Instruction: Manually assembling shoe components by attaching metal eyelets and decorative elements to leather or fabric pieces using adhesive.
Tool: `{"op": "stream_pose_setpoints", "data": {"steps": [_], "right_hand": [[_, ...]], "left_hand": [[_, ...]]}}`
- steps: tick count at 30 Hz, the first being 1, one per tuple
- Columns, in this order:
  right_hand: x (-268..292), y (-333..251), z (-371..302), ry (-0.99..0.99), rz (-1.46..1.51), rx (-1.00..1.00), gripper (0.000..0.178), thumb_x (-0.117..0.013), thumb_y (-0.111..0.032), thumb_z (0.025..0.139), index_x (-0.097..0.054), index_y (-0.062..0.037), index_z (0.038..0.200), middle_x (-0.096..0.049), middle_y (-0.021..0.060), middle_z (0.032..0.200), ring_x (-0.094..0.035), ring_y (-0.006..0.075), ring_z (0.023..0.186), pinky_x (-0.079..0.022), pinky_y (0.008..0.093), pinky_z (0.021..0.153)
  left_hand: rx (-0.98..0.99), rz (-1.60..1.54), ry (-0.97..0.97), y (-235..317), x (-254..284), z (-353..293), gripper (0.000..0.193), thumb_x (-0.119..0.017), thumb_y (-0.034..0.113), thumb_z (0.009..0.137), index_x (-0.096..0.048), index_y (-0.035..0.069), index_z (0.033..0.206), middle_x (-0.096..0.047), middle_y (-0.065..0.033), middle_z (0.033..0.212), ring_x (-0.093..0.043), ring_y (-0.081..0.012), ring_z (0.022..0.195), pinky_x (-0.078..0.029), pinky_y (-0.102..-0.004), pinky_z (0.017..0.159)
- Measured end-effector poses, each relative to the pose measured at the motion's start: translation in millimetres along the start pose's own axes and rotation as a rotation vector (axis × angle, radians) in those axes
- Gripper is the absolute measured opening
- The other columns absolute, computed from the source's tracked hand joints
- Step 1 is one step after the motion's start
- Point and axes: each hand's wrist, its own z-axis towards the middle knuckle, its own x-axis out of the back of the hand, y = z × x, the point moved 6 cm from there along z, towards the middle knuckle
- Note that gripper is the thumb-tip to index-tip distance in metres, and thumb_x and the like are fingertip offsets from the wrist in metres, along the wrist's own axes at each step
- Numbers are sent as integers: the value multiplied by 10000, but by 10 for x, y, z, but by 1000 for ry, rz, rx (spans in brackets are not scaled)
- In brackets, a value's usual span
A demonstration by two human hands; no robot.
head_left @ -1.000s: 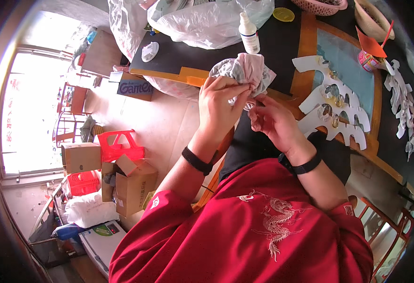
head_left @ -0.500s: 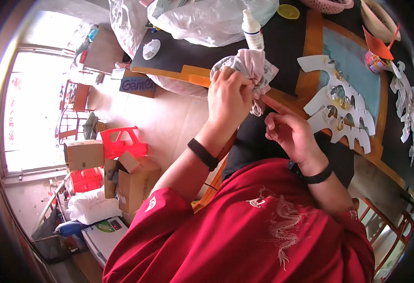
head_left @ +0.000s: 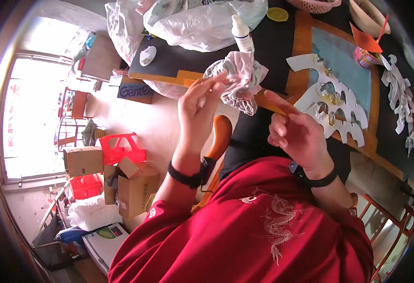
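Observation:
A crumpled bundle of pale pink and grey cloth (head_left: pixel 242 75) rests at the table's near edge, with gathered folds hanging at its lower end. My left hand (head_left: pixel 195 106) is beside it on the left, open, its fingers stretched toward the cloth; the fingertips overlap its left side in view, and whether they touch it I cannot tell. On the other side, my right hand (head_left: pixel 299 132) is open and holds nothing. Its index finger points toward the bundle and the other fingers are loosely bent. Just behind the cloth stands a white squeeze bottle (head_left: pixel 242 35).
White cut-out sheets (head_left: pixel 332 96) with shiny gold curved pieces lie to the right. A large clear plastic bag (head_left: pixel 207 28) and a small white object (head_left: pixel 147 56) are at the back left. Beyond are a bowl (head_left: pixel 369 19), a patterned cup (head_left: pixel 363 57) and a yellow lid (head_left: pixel 277 14).
My left hand has let go of the cloth and drawn back to the left. The bundle now hangs with its folds spread more. My right hand remains near it.

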Motion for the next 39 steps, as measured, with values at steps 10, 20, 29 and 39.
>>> {"op": "stream_pose_setpoints", "data": {"steps": [10,20,29,39], "right_hand": [[-334,-189,-544,-224,46,84,661,-452,-351,953,-322,46,1466,-582,127,732,-544,188,603,-445,272,576],[-498,-123,-652,-223,-284,101,657,-430,-384,985,-330,67,1452,-606,156,779,-574,188,672,-452,271,638],[-546,-153,-704,-100,-566,181,709,-471,-396,973,-284,76,1468,-604,135,780,-585,169,669,-471,264,621],[-533,-224,-712,-112,-536,211,741,-482,-383,960,-241,100,1468,-592,141,718,-602,195,613,-497,274,575]], "left_hand": [[-21,-575,-161,546,-561,-383,206,-655,-14,882,-670,-33,1086,-653,-125,1004,-620,-181,928,-486,-315,865],[-561,-17,-14,884,-482,-495,554,-713,-102,690,-596,-12,1223,-710,-79,879,-625,-175,807,-493,-283,771],[-769,292,116,1027,-450,-484,606,-736,-63,610,-613,-40,1204,-732,-50,878,-635,-179,747,-504,-276,733],[-476,240,176,897,-183,-279,780,-642,21,862,-161,-138,1455,-712,-115,885,-619,-136,806,-462,-269,849]]}}
